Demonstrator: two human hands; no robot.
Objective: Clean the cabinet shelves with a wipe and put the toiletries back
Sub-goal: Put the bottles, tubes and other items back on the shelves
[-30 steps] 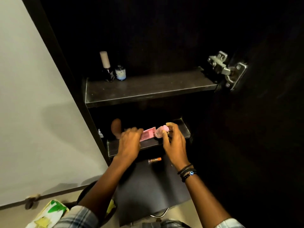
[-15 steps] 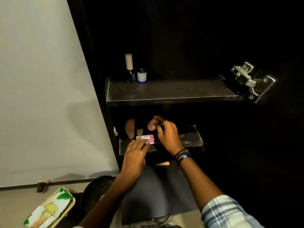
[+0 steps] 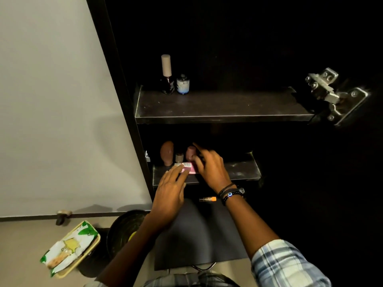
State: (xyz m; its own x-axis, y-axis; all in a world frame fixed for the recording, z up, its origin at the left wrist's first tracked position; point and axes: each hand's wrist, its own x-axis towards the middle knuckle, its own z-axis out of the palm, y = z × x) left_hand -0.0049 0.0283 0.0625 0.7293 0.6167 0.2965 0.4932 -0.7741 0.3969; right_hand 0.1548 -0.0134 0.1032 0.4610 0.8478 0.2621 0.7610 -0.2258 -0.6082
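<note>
Pink bottle (image 3: 190,152) now stands beside spread right fingers (image 3: 202,151); straight left fingers (image 3: 176,171) touch box (image 3: 191,168).

Nothing can be read in full.
- Small bottle (image 3: 183,84) on the upper shelf (image 3: 223,106): a short dark word is printed across its white-and-blue label, but it is too blurred to be read.
- Pink box (image 3: 191,168) on the lower shelf (image 3: 242,169): a white barcode sticker is seen on top. The bars are visible, the digits are not.
- Wipes pack (image 3: 68,248), lower left: green leaf print, lettering not resolved.
</note>
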